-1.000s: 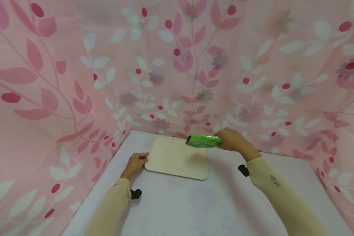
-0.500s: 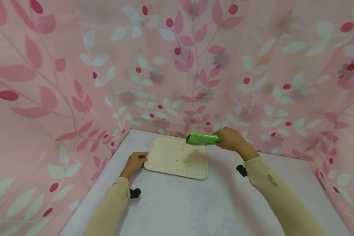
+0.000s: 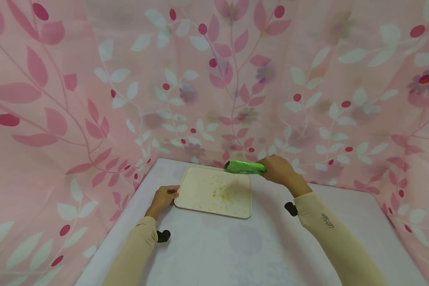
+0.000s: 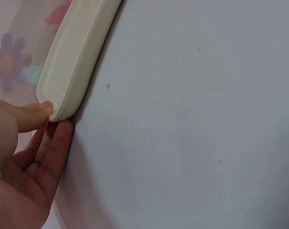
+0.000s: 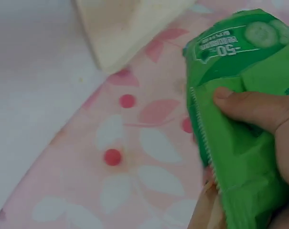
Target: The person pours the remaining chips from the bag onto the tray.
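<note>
A cream rectangular tray [image 3: 196,184] lies on the table, with yellowish crumbs [image 3: 221,194] scattered over its middle and right. At the tray's left edge, my left hand [image 3: 163,198] pinches the rim; the left wrist view has the thumb on top of the tray corner [image 4: 70,71] and fingers beneath. Above the tray's far right part, my right hand [image 3: 279,169] grips a green snack bag [image 3: 244,167], held nearly level, its dark open end facing left. Cucumber slices are printed on the bag [image 5: 230,143] in the right wrist view, where the thumb presses its side.
A pale cloth covers the table [image 3: 207,250]. Pink floral fabric [image 3: 214,99] rises close behind the tray and along both sides. One small crumb [image 4: 108,86] lies on the cloth beside the tray in the left wrist view.
More yellowish crumbs have landed on the tray's middle, below the bag. The bag and right hand have shifted slightly left and back. The left hand keeps its hold on the rim.
</note>
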Action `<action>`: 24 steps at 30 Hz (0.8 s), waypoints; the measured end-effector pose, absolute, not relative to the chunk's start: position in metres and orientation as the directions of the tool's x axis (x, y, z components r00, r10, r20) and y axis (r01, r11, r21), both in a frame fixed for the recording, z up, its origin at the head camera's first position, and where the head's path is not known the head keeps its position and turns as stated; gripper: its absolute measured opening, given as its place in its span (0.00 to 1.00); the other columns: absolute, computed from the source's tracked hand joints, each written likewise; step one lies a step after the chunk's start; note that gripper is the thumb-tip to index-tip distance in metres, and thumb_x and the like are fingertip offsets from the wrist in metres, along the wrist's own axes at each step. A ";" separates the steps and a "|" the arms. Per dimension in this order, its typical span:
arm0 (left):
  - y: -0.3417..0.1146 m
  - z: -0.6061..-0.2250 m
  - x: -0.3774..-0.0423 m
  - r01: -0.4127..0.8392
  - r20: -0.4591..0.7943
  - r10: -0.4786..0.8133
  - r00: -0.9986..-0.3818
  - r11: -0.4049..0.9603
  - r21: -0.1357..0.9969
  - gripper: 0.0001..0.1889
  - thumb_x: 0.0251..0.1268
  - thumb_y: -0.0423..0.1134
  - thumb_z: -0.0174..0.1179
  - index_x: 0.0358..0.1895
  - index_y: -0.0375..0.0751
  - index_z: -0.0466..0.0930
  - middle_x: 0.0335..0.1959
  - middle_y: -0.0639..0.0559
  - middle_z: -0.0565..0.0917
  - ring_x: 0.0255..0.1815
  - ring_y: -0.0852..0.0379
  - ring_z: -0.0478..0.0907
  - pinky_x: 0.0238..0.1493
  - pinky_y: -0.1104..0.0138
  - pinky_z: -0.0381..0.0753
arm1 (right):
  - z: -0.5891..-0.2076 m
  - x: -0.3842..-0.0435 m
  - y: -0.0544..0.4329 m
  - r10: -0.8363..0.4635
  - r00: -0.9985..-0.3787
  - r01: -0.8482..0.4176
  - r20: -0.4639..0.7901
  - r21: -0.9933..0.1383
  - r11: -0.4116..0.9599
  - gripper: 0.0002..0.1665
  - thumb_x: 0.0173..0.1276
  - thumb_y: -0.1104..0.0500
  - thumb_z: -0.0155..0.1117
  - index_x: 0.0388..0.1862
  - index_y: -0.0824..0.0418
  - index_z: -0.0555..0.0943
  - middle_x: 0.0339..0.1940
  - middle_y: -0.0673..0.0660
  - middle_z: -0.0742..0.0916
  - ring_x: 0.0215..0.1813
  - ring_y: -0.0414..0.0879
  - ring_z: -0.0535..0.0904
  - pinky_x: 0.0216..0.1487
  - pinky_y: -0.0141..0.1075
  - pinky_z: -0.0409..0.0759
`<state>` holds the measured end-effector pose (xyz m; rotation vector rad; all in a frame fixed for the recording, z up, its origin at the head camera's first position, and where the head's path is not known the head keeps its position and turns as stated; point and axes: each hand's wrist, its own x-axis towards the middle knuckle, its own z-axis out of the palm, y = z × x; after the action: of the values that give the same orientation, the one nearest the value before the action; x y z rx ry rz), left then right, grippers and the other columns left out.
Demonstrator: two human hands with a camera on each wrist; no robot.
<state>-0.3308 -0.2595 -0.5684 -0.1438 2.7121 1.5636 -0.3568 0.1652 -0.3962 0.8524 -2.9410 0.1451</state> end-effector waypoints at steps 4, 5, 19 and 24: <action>-0.259 -0.562 -0.329 -0.085 -0.053 -0.078 -0.996 0.500 0.862 0.19 0.63 0.27 0.62 0.58 0.34 0.80 0.42 0.40 0.84 0.30 0.57 0.80 0.28 0.67 0.83 | -0.408 -0.359 0.172 -0.525 -0.850 -0.526 0.045 -0.022 0.850 0.07 0.59 0.64 0.69 0.35 0.52 0.87 0.28 0.47 0.82 0.30 0.44 0.73 0.30 0.40 0.75; -0.258 -0.560 -0.329 -0.082 -0.051 -0.075 -0.996 0.499 0.863 0.19 0.63 0.27 0.62 0.58 0.34 0.81 0.42 0.40 0.84 0.30 0.57 0.80 0.28 0.67 0.83 | -0.411 -0.360 0.173 -0.519 -0.853 -0.520 0.043 -0.007 0.854 0.08 0.59 0.64 0.69 0.35 0.52 0.87 0.28 0.47 0.82 0.30 0.44 0.73 0.31 0.40 0.75; -0.253 -0.562 -0.326 -0.106 -0.069 -0.097 -0.993 0.467 0.878 0.19 0.62 0.26 0.63 0.57 0.33 0.81 0.42 0.40 0.84 0.28 0.59 0.80 0.27 0.67 0.83 | -0.413 -0.365 0.177 -0.511 -0.859 -0.511 0.032 0.005 0.859 0.10 0.58 0.67 0.67 0.31 0.52 0.86 0.24 0.47 0.79 0.26 0.45 0.72 0.27 0.40 0.74; -0.251 -0.558 -0.322 -0.111 -0.071 -0.101 -0.992 0.465 0.879 0.19 0.61 0.25 0.63 0.57 0.32 0.81 0.42 0.39 0.83 0.30 0.57 0.80 0.28 0.67 0.83 | -0.410 -0.360 0.177 -0.495 -0.866 -0.498 0.075 -0.037 0.866 0.08 0.58 0.66 0.69 0.32 0.52 0.86 0.25 0.48 0.81 0.26 0.44 0.74 0.27 0.41 0.76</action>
<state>-0.3222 -0.2506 -0.5584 -0.1940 2.6807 1.6091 -0.3597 0.1773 -0.4095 0.7922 -2.9739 0.0844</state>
